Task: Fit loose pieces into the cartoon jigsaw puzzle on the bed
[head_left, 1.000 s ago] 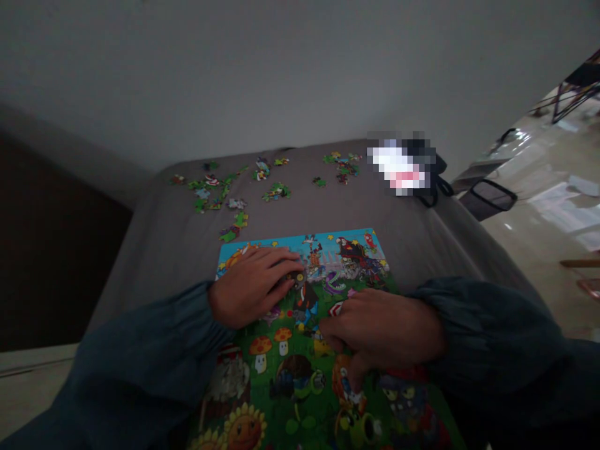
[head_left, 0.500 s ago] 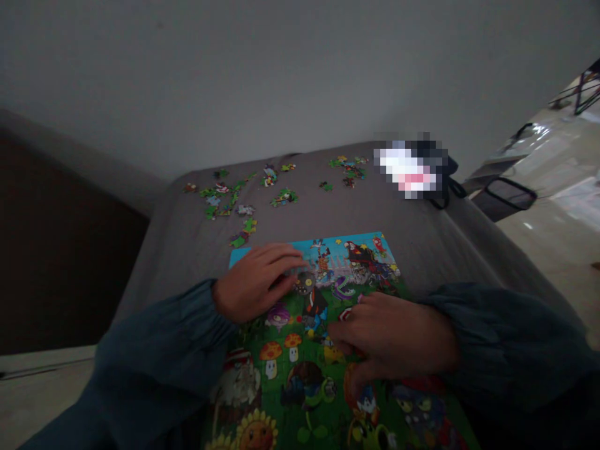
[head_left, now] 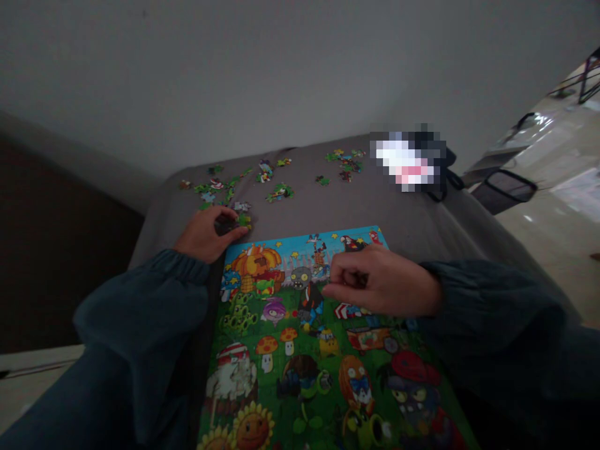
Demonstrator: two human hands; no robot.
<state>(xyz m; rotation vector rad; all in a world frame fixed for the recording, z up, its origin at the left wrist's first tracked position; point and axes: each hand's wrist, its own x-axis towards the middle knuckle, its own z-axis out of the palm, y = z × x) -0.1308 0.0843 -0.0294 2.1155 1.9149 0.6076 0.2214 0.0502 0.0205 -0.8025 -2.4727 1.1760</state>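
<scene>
A colourful cartoon jigsaw puzzle, with its pieces joined into one picture, lies in front of me. Past its far left corner, my left hand has thumb and fingers apart around small green puzzle pieces. Whether the fingertips touch them is unclear. Over the right upper part of the picture hovers my right hand, its fingers curled in towards the palm. Anything inside that curl is hidden.
Loose puzzle pieces lie in several clusters across the grey cloth towards the wall. At the back right sits a dark item with straps, partly blurred out. The cloth-covered surface drops off at the right.
My left hand has left the puzzle's upper left area and gone left to the loose pieces. My right hand has moved up and away from me, its fingers now more curled.
</scene>
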